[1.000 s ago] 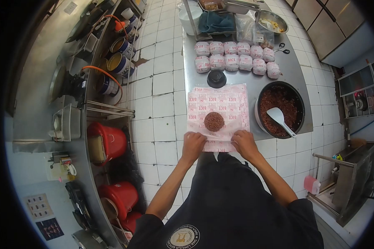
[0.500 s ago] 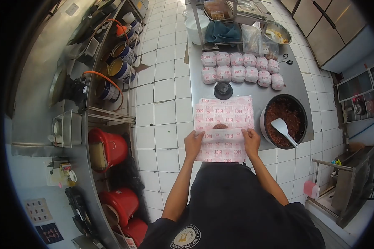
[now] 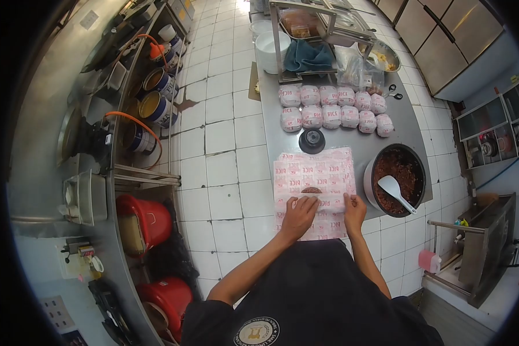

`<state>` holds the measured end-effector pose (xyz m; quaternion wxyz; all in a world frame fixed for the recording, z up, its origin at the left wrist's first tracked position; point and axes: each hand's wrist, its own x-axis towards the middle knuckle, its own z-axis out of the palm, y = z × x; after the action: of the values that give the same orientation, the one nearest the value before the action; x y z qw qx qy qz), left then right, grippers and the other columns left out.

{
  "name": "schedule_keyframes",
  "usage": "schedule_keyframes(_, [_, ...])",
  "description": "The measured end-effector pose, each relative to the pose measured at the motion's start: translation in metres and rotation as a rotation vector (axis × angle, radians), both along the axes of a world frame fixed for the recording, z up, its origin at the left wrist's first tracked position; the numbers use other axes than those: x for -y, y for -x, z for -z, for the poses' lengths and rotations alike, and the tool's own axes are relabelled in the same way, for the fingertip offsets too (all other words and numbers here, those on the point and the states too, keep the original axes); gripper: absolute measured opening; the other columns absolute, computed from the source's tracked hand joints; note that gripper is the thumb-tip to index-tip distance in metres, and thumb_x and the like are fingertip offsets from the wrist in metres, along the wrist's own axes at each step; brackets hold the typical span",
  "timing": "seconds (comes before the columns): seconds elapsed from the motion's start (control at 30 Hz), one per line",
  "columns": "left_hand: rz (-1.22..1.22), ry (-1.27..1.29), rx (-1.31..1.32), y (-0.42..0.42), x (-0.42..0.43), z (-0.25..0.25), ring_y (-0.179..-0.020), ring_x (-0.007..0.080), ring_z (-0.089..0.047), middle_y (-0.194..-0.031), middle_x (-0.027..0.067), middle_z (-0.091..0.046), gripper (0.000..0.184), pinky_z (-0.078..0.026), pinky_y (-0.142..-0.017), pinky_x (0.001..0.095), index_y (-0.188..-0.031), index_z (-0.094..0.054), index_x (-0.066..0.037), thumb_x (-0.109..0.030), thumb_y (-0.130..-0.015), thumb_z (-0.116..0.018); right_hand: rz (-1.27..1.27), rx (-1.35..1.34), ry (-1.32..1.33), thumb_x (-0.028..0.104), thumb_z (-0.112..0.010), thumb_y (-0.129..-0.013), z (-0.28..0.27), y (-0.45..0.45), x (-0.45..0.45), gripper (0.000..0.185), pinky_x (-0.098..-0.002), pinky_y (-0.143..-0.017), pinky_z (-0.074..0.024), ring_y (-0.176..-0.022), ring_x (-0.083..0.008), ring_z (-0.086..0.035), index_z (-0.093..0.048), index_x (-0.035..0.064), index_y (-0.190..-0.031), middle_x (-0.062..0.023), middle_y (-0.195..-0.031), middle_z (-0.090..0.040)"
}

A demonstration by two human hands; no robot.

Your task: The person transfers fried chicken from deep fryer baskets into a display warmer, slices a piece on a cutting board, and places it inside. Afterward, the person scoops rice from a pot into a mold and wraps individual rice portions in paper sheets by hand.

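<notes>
A stack of printed wrapping paper (image 3: 305, 170) lies at the front of the steel table, its near edge folded up over a brown rice mound (image 3: 312, 190). Only the far part of the mound shows. My left hand (image 3: 300, 216) presses bent, closed fingers along the fold, just in front of the mound. At the paper's right side, my right hand (image 3: 354, 210) pinches the fold's edge between thumb and fingers. Beyond the paper stands a small black bowl (image 3: 312, 140). To the right, a pot (image 3: 368, 187) of brown rice mixture holds a white rice paddle (image 3: 391, 185).
Two rows of wrapped rice parcels (image 3: 331, 116) sit farther back on the steel table (image 3: 409, 124). Behind them are scissors (image 3: 393, 92), plastic bags, a blue cloth (image 3: 308, 56) and a metal rack. Shelving with tins and red tubs (image 3: 155, 222) lines the left.
My left hand has moved right from the paper's left edge to the middle of the fold, by the mound. My right hand stays at the right edge. The view has shifted slightly.
</notes>
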<state>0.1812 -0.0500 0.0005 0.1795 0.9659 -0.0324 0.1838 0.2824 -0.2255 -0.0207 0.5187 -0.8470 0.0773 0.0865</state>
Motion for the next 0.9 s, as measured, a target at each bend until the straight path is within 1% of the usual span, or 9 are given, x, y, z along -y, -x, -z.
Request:
schedule_keyframes(0.17, [0.001, 0.004, -0.007, -0.001, -0.002, 0.000, -0.109, 0.0193, -0.054, -0.115, 0.0042, -0.058, 0.030, -0.036, -0.096, 0.0443, -0.113, -0.061, -0.005, -0.011, -0.083, -0.058, 0.185, -0.027, -0.283, 0.034, -0.063, -0.095, 0.020, -0.016, -0.009, 0.037, -0.0284, -0.068, -0.0437, -0.077, -0.0110, -0.053, -0.062, -0.0031, -0.092, -0.0052, -0.084, -0.063])
schedule_keyframes(0.27, [0.032, 0.013, -0.004, -0.004, -0.006, 0.003, -0.108, 0.0184, -0.056, -0.117, 0.0020, -0.060, 0.028, -0.035, -0.097, 0.0456, -0.111, -0.065, -0.008, -0.011, -0.083, -0.062, -0.134, -0.144, -0.207, 0.038, -0.065, -0.093, -0.001, -0.034, -0.019, 0.043, -0.0293, -0.076, -0.0460, -0.085, -0.0158, -0.056, -0.061, -0.0043, -0.101, -0.0099, -0.091, -0.064])
schedule_keyframes(0.37, [0.063, 0.050, -0.038, -0.007, -0.012, 0.003, -0.108, 0.0178, -0.056, -0.117, 0.0010, -0.060, 0.027, -0.034, -0.099, 0.0466, -0.110, -0.065, -0.009, -0.010, -0.083, -0.061, -0.461, -0.068, 0.111, 0.036, -0.069, -0.089, -0.014, -0.051, -0.039, 0.046, -0.0316, -0.082, -0.0480, -0.086, -0.0228, -0.062, -0.061, -0.0049, -0.108, -0.0130, -0.090, -0.066])
schedule_keyframes(0.47, [0.089, 0.064, -0.072, -0.011, -0.018, 0.004, -0.109, 0.0167, -0.056, -0.117, -0.0002, -0.060, 0.028, -0.033, -0.101, 0.0471, -0.110, -0.065, -0.010, -0.009, -0.083, -0.061, -0.612, 0.038, 0.124, 0.027, -0.071, -0.084, -0.041, -0.059, -0.060, 0.042, -0.0351, -0.081, -0.0487, -0.091, -0.0214, -0.064, -0.061, -0.0055, -0.109, -0.0155, -0.100, -0.068])
schedule_keyframes(0.57, [0.089, 0.062, -0.018, -0.019, -0.024, -0.005, -0.111, 0.0182, -0.056, -0.113, 0.0007, -0.061, 0.028, -0.032, -0.102, 0.0471, -0.109, -0.065, -0.010, -0.009, -0.081, -0.062, -0.624, -0.020, 0.022, 0.013, -0.069, -0.077, -0.032, -0.070, -0.058, 0.025, -0.0349, -0.084, -0.0494, -0.085, -0.0306, -0.066, -0.067, -0.0022, -0.097, -0.0180, -0.090, -0.067])
schedule_keyframes(0.67, [-0.151, 0.002, 0.136, -0.031, -0.021, -0.030, -0.113, 0.0210, -0.056, -0.111, 0.0031, -0.062, 0.026, -0.031, -0.103, 0.0486, -0.108, -0.064, -0.009, -0.009, -0.082, -0.061, -0.914, 0.097, 0.053, 0.006, -0.067, -0.071, -0.051, -0.057, -0.034, 0.016, -0.0346, -0.087, -0.0484, -0.095, -0.0313, -0.064, -0.069, 0.0024, -0.086, -0.0175, -0.099, -0.066])
schedule_keyframes(0.77, [-0.066, -0.027, 0.076, -0.040, -0.032, -0.038, -0.109, 0.0234, -0.057, -0.109, 0.0061, -0.062, 0.025, -0.035, -0.100, 0.0463, -0.106, -0.064, -0.007, -0.010, -0.081, -0.061, -1.078, 0.428, 0.290, 0.006, -0.065, -0.070, -0.066, -0.038, -0.015, 0.013, -0.0400, -0.096, -0.0441, -0.112, -0.0325, -0.056, -0.070, 0.0071, -0.082, -0.0152, -0.113, -0.063])
schedule_keyframes(0.87, [0.304, -0.031, -0.329, -0.042, -0.042, -0.010, -0.102, 0.0234, -0.057, -0.108, 0.0074, -0.060, 0.026, -0.042, -0.093, 0.0403, -0.106, -0.065, -0.005, -0.012, -0.080, -0.061, -1.076, 0.597, 0.646, 0.008, -0.062, -0.073, -0.053, -0.031, -0.001, 0.016, -0.0478, -0.102, -0.0383, -0.123, -0.0353, -0.047, -0.070, 0.0052, -0.087, -0.0153, -0.123, -0.058])
schedule_keyframes(0.9, [0.325, -0.044, -0.273, -0.042, -0.043, -0.002, -0.100, 0.0233, -0.057, -0.107, 0.0076, -0.060, 0.027, -0.043, -0.090, 0.0383, -0.105, -0.065, -0.004, -0.012, -0.080, -0.061, -1.076, 0.635, 0.719, 0.008, -0.061, -0.074, -0.054, -0.029, -0.001, 0.019, -0.0493, -0.102, -0.0379, -0.123, -0.0362, -0.047, -0.069, 0.0040, -0.091, -0.0160, -0.123, -0.058])
